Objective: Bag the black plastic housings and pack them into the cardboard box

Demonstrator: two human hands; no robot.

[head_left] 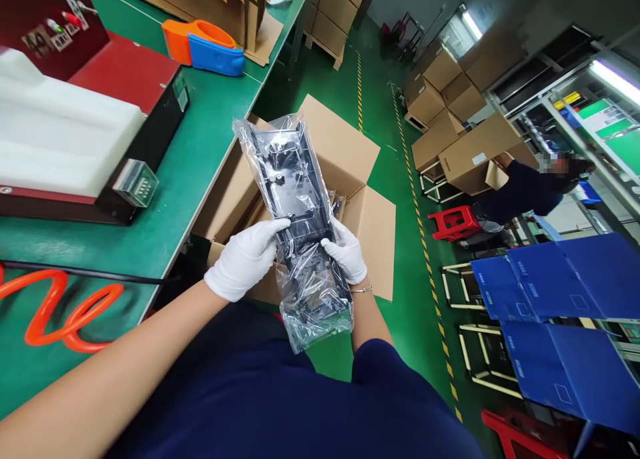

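The left hand (246,258), in a white glove, grips the left edge of a long black plastic part (295,206) wrapped in a clear bag (313,312), with its fingers curled over the front face. The right hand (347,251), also gloved, clasps the opposite edge at about the same height. The part is held upright between both hands, above an open cardboard box (345,159) that stands on the green floor beside the workbench (200,152). More bagged parts show inside the box, behind the held one. On the bench lie a red machine (125,72) with a white foam block (60,132), an orange and blue tape dispenser (205,44), and a coiled orange hose (65,312). Farther off to the right, another person (525,189) bends by stacked boxes.
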